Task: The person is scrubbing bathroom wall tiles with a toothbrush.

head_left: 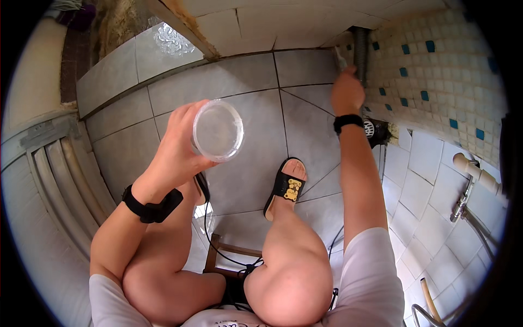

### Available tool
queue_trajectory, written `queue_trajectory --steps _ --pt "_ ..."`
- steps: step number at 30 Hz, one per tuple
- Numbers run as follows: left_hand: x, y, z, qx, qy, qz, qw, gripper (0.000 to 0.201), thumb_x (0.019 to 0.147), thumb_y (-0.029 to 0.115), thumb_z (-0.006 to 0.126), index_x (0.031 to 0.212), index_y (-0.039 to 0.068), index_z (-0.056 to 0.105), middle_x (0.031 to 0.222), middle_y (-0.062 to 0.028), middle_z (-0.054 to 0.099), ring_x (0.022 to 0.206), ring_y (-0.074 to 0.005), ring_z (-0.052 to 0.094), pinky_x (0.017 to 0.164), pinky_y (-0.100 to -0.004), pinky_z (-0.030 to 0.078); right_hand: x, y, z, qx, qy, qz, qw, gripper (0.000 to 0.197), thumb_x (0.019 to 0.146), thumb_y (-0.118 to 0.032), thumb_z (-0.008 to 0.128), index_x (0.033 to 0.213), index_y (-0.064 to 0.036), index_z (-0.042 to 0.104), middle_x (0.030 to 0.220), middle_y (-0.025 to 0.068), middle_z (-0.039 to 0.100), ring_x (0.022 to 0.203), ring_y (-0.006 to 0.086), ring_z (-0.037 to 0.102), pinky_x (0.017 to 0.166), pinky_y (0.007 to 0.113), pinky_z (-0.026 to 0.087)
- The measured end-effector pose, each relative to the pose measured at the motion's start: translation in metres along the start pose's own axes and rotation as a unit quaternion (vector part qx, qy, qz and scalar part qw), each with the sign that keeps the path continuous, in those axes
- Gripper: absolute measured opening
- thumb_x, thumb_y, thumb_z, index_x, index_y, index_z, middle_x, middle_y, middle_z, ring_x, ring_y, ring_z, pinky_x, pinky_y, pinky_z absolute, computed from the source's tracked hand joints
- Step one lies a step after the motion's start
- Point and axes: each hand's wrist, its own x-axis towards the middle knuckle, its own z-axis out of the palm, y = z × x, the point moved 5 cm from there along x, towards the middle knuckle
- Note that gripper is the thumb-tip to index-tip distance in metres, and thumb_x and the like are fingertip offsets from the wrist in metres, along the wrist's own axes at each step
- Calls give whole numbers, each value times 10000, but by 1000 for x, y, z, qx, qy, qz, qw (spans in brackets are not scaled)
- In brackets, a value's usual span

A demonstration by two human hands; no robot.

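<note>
My left hand (182, 139) is wrapped around the side of a clear, round plastic cup (218, 131), held above the grey tiles with its rim facing up. The cup looks see-through, and I cannot tell whether there is liquid in it. Out at the far right, my right hand (348, 94) is low at the corner of floor and wall, its fingers closed. A pale sliver (340, 58) shows just beyond the fingertips, too small to name. Right beside that hand a grey corrugated hose (360, 54) runs down the wall.
A floor drain (369, 128) with a white grate lies by my right wrist. Mosaic tiles (425, 71) cover the right wall, where a tap with a hose (463, 199) sticks out. Left stands a pale folding door (60, 180). A low wooden stool (237, 249) and a black cable (218, 248) are beneath me.
</note>
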Motion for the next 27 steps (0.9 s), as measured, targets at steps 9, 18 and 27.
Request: queue_trajectory --steps 9,18,27 --pt "0 1 -2 18 -12 -14 1000 723 532 75 747 1180 65 427 1163 -124 449 1105 -319 386 926 -385 352 2 5 -7 42 -44 96 993 234 822 -149 489 933 44 415 806 236 605 747 317 625 620 390 523" --pt "-4 -5 -3 25 -7 -30 999 758 524 115 780 1190 43 427 1192 -104 456 1134 -290 389 946 -370 334 -63 36 87 249 -93 245 932 258 830 -163 468 903 76 531 828 266 595 779 367 600 679 389 510" --pt "6 4 5 7 -19 -16 1000 753 530 122 782 1191 48 429 1200 -103 448 1137 -287 387 947 -368 334 -34 79 132 239 -28 219 946 352 808 -284 473 750 35 611 800 267 592 791 415 578 687 469 467"
